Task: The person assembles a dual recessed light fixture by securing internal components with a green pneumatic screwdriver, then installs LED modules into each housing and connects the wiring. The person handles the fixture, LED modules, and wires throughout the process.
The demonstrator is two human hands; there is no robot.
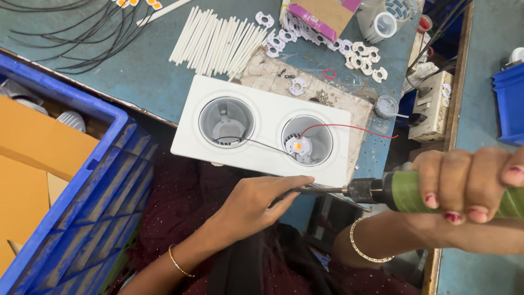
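A white rectangular double downlight housing lies at the table's near edge. Its left cup is grey and bare inside. The right cup holds a small round LED chip with a red wire and a black wire running from it. My right hand is wrapped around a green-taped electric screwdriver, held level and pointing left. My left hand pinches the metal bit near its tip, just below the housing's front edge.
A blue plastic crate with cardboard inside stands at the left. White tubes, several white plastic ring parts, black wires, a torn box and a wall socket block lie further back.
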